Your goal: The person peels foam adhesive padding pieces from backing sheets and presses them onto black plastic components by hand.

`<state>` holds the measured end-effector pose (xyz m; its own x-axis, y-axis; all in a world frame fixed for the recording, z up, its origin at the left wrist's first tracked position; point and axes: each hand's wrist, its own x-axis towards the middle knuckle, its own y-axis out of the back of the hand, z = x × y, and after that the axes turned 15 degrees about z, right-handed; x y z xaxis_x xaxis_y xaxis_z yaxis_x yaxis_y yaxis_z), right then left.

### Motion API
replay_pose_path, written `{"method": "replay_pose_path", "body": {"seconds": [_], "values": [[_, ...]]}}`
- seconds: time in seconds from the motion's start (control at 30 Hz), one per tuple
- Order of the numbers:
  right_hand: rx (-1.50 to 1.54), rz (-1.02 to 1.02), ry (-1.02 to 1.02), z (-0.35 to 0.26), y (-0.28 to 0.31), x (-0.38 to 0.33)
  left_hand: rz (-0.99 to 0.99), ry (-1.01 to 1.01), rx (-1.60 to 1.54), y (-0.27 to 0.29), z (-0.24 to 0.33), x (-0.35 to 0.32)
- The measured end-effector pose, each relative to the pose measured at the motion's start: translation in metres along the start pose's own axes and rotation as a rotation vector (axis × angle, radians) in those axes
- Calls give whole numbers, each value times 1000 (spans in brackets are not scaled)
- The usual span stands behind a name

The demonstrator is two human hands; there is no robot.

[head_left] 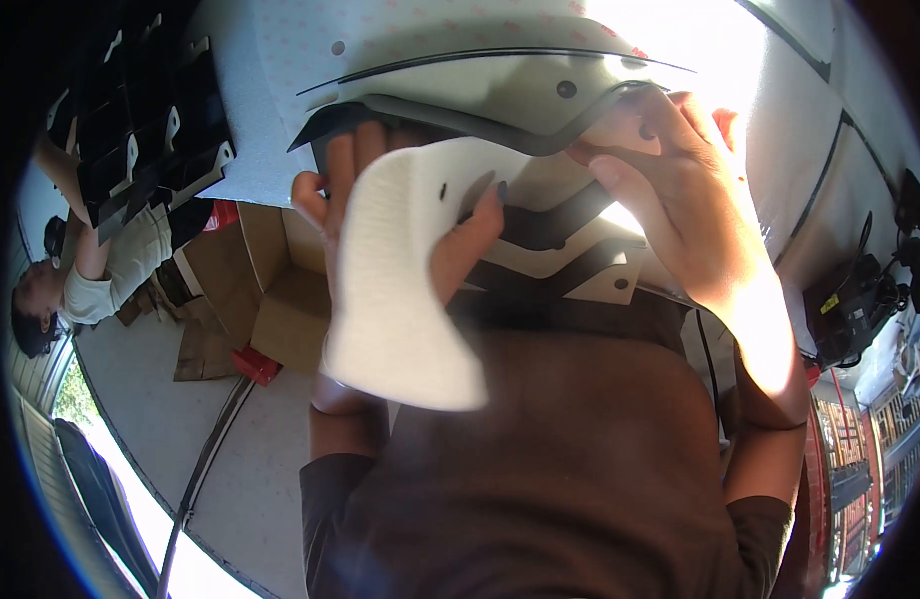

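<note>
My left hand [468, 248] is closed on a cream, curved flat piece [380, 290] with a small dark slot, its thumb across the near face. The fingers of that hand show beyond the piece's far edge, next to a black wavy strip [460, 122]. At the strip's right end, my right hand [684, 185] pinches it between thumb and fingers. Just beyond the hands, a cream panel [480, 75] with a dark edge and a round dark hole lies on the pale table [280, 60]. Below the hands are several overlapping cream and black wavy pieces [570, 262], partly hidden.
At the upper left, a black slotted rack [150, 140] has pale tabs. Near it, another person in a white top [125, 265] reaches in. An opened cardboard box [290, 299] and a cable [205, 459] are on the left floor. Black equipment [847, 311] stands at the right.
</note>
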<state>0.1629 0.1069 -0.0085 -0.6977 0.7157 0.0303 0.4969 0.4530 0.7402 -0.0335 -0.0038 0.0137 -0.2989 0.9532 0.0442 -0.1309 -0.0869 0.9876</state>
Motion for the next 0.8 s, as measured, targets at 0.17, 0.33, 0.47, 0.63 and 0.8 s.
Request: {"method": "replay_pose_path", "body": {"seconds": [0.17,0.33,0.47,0.63,0.8], "values": [[16,126,41,-1,-4,-1,203,66,-164,14,-14,-13],[16,43,48,-5,0,0,270,348,-378,17,-33,-28],[-11,20,11,-8,1,1,327,249,-261,7,-40,-18],[-29,62,39,-15,11,2,372,93,-132,6,-50,-12],[45,185,-59,-58,31,31,381,146,-185,11,-70,-18]]}}
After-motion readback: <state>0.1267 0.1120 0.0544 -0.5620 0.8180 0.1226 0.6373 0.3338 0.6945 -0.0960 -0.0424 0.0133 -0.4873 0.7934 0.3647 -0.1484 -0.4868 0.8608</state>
